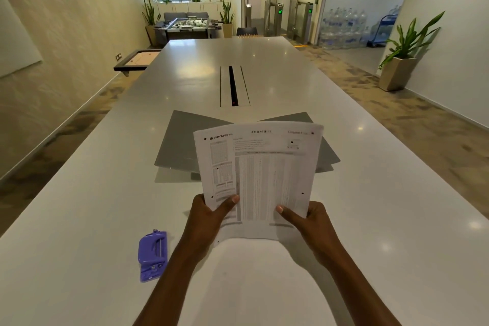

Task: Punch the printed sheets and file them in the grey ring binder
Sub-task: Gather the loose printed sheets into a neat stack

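Observation:
I hold a small stack of printed sheets (260, 174) upright above the white table (79, 206). My left hand (209, 216) grips the stack's lower left edge, thumb on the front. My right hand (309, 219) grips the lower right edge the same way. Small dark holes show near the sheets' left and right edges. Behind the sheets the grey ring binder (182, 140) lies open and flat; its spine and rings are hidden by the paper. A purple hole punch (152, 255) rests on the table to the left of my left forearm.
A cable slot (234, 86) runs along the table's middle beyond the binder. The table's long edges fall away to carpet on both sides. A potted plant (402, 61) stands by the right wall, and a foosball table (189, 25) at the far end.

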Demonstrator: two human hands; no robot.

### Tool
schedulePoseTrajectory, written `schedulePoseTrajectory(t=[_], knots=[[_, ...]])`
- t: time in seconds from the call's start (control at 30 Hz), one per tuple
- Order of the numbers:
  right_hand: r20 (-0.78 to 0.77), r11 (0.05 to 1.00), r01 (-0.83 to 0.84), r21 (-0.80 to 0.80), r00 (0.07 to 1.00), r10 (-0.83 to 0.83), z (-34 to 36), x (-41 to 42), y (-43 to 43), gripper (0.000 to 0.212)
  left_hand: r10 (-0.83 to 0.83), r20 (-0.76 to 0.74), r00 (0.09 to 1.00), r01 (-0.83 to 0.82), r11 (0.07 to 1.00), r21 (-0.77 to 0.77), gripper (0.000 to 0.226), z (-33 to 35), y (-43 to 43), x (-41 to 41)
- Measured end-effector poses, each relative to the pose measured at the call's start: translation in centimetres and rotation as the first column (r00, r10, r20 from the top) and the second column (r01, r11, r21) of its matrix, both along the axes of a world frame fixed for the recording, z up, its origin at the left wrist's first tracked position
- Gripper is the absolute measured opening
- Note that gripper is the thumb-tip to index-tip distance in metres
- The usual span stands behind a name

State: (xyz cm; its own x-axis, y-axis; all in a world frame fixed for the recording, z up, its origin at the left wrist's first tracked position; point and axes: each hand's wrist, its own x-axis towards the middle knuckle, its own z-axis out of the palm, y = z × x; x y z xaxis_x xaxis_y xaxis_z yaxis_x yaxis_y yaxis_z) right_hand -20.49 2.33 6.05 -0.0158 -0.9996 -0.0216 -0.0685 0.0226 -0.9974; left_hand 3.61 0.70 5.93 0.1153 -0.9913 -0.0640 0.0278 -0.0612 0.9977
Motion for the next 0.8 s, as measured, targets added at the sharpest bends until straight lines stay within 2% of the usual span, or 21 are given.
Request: schedulePoseTrajectory(t=[0.07,0.13,0.23,0.3,0.37,0.57,0.7,0.8], knots=[[0.044,1.0,0.012,0.012,0.999,-0.012,0.0,-0.5,-0.1,0.032,0.031,-0.063,0.998,-0.032,0.999,-0.02,0.047,0.8,0.0,0.1],[0.183,0.999,0.027,0.046,0.982,-0.035,-0.3,-0.8,0.0,0.046,0.052,-0.158,0.986,-0.059,0.997,-0.041,0.04,1.6,0.2,-0.1],[0.507,0.997,-0.029,0.077,0.862,-0.015,-0.7,0.8,0.5,0.052,0.034,-0.33,0.943,-0.06,0.996,-0.069,0.045,2.2,0.5,-0.9],[0.608,0.996,-0.078,0.052,0.794,0.031,-0.9,2.6,0.9,0.057,0.002,-0.413,0.911,-0.048,0.994,-0.101,0.05,2.5,0.9,-1.9],[0.634,0.996,-0.072,0.042,0.773,0.029,-1.1,4.2,1.2,0.058,-0.017,-0.464,0.886,-0.048,0.991,-0.126,0.05,2.7,1.3,-3.0],[0.521,0.994,0.081,0.073,0.847,-0.108,-0.5,4.6,1.0,0.051,0.017,-0.497,0.868,-0.068,0.994,-0.085,0.055,2.0,1.8,-3.5],[0.298,0.992,0.119,0.045,0.946,-0.127,0.3,1.2,0.7,0.038,0.012,-0.571,0.821,-0.075,0.993,-0.087,0.051,2.4,1.1,0.5],[0.174,0.992,0.119,0.034,0.977,-0.123,0.8,-1.6,0.5,0.022,0.007,-0.644,0.765,-0.007,1.0,0.003,0.049,3.6,0.8,4.7]])
